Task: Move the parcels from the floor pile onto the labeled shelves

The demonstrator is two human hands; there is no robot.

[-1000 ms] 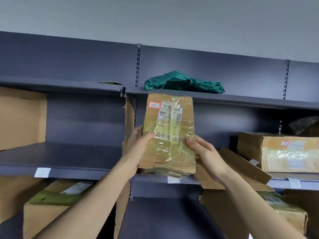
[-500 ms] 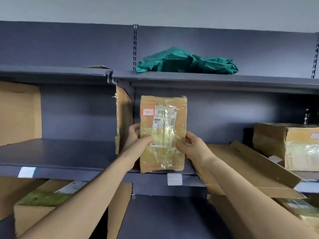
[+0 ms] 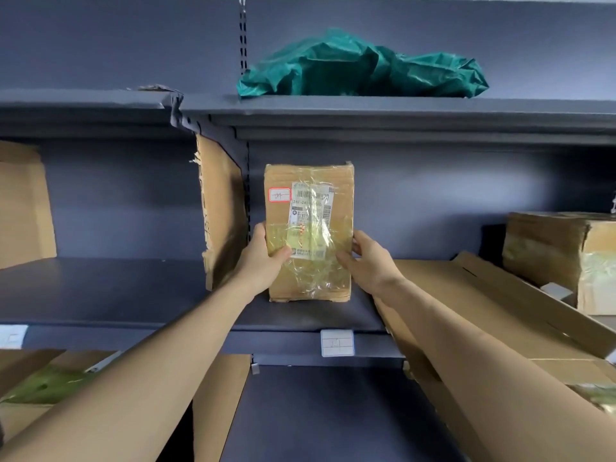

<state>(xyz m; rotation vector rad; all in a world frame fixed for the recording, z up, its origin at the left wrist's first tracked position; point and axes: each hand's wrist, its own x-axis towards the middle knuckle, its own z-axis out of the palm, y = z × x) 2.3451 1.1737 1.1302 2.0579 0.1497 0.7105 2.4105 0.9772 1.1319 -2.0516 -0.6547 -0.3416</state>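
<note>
A dark grey shelving unit [image 3: 100, 288] fills the frame, its boards running across the upper third, the middle and the bottom. On the top board, right of centre, lies a crumpled green bag [image 3: 360, 68]. A long flat carton [image 3: 500, 315] lies tilted along the right side of the frame, reaching past the front edge of the middle board; behind it at the far right sits a taped brown box [image 3: 560, 258]. A torn cardboard divider [image 3: 221, 211] stands upright just left of centre, and part of a big carton [image 3: 23, 208] shows at the left edge. The parcel [image 3: 310, 233], brown card wrapped in clear tape, stands upright on the middle board at the centre of the frame, its printed label and a small red-bordered sticker facing the camera. The left hand [image 3: 261, 261] grips its lower left edge, thumb on the front and fingers curled behind. The right hand [image 3: 370, 261] holds the lower right edge, thumb across the front, fingers round the side. A white shelf tag [image 3: 337, 343] is fixed to the board's front edge just below the parcel.
</note>
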